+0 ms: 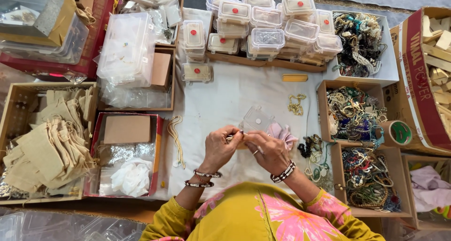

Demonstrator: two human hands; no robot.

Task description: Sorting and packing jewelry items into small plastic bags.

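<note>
Together, left hand, right hand (fingertips meeting), white cloth

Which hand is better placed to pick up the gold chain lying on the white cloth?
Probably the right hand: the gold chain lies up and to its side, while the left hand would have to cross over it.

Small item pinched between left hand and right hand, too hidden to identify. Clear plastic box sat open, tilted, just beyond the hands. Pink cloth lay bunched, touching the box's right side, partly under the right hand.
</note>
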